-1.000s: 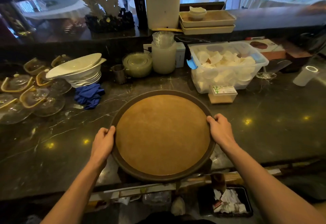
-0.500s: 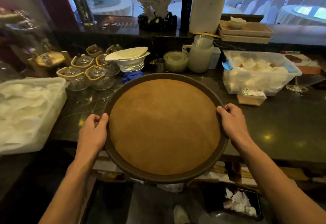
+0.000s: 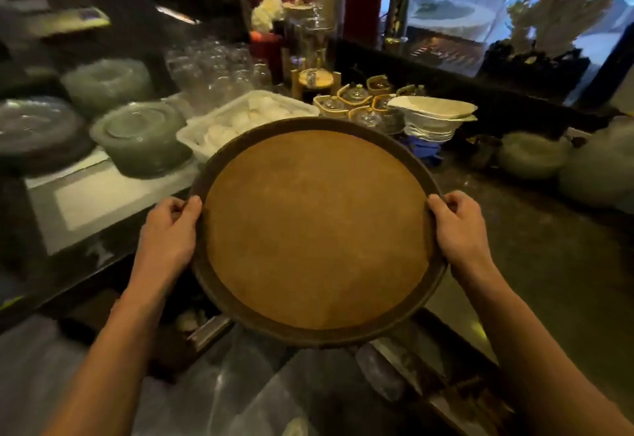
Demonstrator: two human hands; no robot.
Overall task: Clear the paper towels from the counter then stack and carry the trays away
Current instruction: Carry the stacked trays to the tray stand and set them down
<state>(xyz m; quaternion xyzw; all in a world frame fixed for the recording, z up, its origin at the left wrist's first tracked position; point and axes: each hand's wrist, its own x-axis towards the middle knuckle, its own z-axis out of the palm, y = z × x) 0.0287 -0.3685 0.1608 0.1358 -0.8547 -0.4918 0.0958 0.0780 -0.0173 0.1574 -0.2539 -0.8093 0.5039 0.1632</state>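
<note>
Nearest the camera, two bare forearms reach out to a round tray (image 3: 317, 230), held in the air in front of the person, out past the edge of the dark stone counter (image 3: 555, 247). The left hand (image 3: 168, 230) is closed on the left rim, thumb on top, fingers curled under; the right hand (image 3: 458, 226) is closed the same way on the right rim. That grip at opposite sides looks right: the tray seems stiff and fairly light, its raised dark lip gives the fingers purchase, and the matte, cork-like tan liner should resist slipping (whether more trays are stacked beneath cannot be told). Just beyond its far edge sit a white plastic tub (image 3: 247, 120) of pale rounded pieces, small lidded glass teapots (image 3: 353, 99), and a stack of white bowls (image 3: 434, 116). Blurred glass dishes (image 3: 140, 133) stand left.
</note>
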